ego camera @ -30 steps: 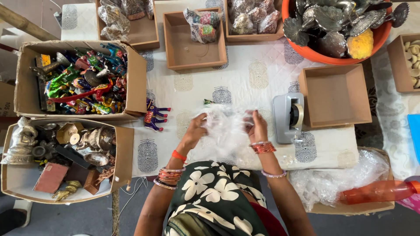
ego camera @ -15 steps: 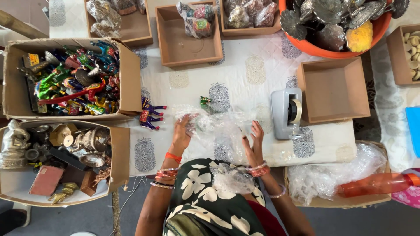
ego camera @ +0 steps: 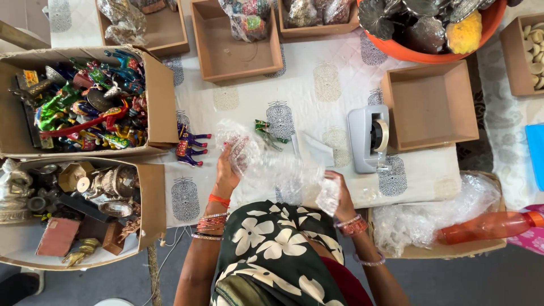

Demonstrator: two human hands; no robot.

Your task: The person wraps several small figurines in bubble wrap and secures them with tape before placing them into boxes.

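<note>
A sheet of clear bubble wrap (ego camera: 277, 170) lies spread on the white printed tablecloth (ego camera: 334, 85) in front of me. My left hand (ego camera: 228, 167) grips its upper left edge. My right hand (ego camera: 339, 192) holds its lower right corner, pulled toward my body. A small green painted figurine (ego camera: 267, 132) rests just past the far edge of the wrap. A purple and red painted animal figurine (ego camera: 190, 146) lies on its side left of my left hand.
A grey tape dispenser (ego camera: 371, 137) stands right of the wrap, beside an empty brown box (ego camera: 432, 105). Left are a box of colourful figurines (ego camera: 85, 105) and one of metal items (ego camera: 73, 198). An orange bottle (ego camera: 490, 225) lies on plastic wrap at right. An orange tub (ego camera: 430, 25) sits behind.
My left hand has lifted the wrap's upper left edge, and my right hand has drawn its lower right corner back toward me. The view has shifted slightly.
</note>
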